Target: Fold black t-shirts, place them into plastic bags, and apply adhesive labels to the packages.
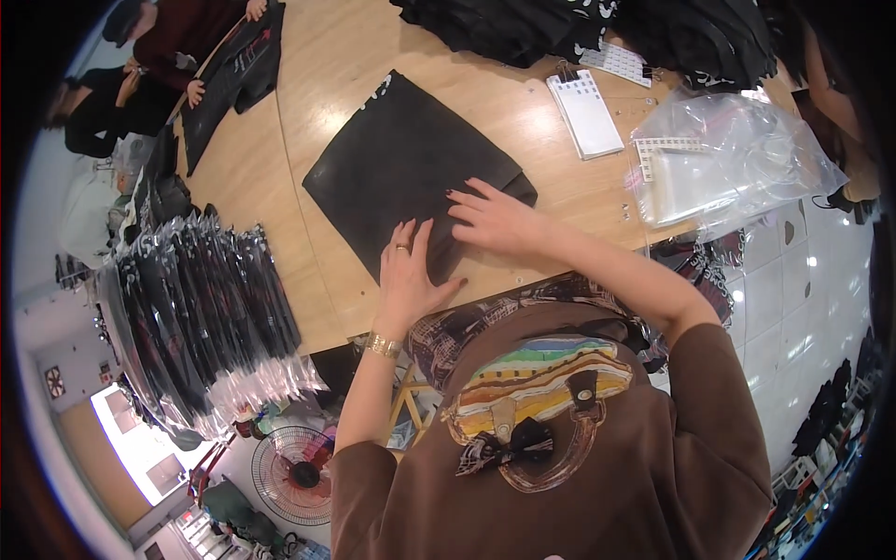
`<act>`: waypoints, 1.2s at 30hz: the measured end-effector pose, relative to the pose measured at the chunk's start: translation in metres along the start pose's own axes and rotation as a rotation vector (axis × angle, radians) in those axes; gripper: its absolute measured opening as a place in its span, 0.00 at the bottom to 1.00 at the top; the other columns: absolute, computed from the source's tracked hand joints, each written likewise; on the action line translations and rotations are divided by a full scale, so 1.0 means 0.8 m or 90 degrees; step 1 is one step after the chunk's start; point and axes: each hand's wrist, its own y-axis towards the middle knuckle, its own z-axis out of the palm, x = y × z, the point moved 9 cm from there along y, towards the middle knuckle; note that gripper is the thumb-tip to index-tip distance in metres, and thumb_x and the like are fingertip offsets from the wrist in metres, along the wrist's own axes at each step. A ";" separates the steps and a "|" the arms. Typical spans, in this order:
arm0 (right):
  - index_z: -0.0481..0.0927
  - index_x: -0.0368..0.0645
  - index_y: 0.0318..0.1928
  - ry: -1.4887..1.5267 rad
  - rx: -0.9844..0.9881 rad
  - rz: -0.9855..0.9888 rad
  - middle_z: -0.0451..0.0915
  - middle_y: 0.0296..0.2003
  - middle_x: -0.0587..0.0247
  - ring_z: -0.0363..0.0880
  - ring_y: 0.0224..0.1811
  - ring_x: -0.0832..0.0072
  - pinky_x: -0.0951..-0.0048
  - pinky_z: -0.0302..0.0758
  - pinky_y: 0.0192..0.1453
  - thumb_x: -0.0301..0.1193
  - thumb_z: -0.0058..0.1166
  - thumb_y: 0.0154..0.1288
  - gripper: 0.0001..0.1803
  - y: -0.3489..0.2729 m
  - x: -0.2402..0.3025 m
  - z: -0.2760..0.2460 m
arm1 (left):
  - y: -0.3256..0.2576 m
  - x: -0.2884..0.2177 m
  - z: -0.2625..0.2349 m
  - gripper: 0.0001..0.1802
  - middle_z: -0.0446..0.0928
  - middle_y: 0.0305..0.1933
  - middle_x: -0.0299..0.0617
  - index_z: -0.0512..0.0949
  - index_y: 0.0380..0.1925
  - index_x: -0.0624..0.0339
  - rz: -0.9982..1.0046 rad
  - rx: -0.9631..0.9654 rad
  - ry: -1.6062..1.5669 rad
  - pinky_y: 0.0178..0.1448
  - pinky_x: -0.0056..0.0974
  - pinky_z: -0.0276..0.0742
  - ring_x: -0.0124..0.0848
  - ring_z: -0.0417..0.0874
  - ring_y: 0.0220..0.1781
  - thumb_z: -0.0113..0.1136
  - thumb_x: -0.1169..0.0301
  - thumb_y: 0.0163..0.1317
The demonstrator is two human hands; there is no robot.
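A black garment (401, 149), folded into a flat block, lies slantwise on the wooden table before me. Light marks show along its upper left edge. My left hand (411, 277) rests on its near edge, fingers spread and the thumb stretched out to the right; a ring and a gold bracelet are on that side. Lying flat across the garment's lower right part is my right hand (499, 219), its fingers apart and pointing left. Neither hand has anything in its grasp.
Black garments (523, 28) are heaped along the far edge. Clipped white label sheets (586, 114) and clear plastic bags (737, 168) lie to the right. Bagged garments (201, 317) are stacked at left. Another person (177, 42) handles black trousers (238, 79) at the far left. A fan (294, 474) stands below.
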 end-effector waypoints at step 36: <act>0.80 0.47 0.43 0.234 0.389 0.364 0.80 0.41 0.58 0.77 0.47 0.63 0.66 0.74 0.48 0.43 0.65 0.44 0.25 0.123 -0.181 0.096 | 0.104 0.223 0.069 0.12 0.74 0.25 0.23 0.80 0.32 0.57 -0.363 0.424 -0.518 0.27 0.22 0.57 0.14 0.65 0.23 0.66 0.64 0.48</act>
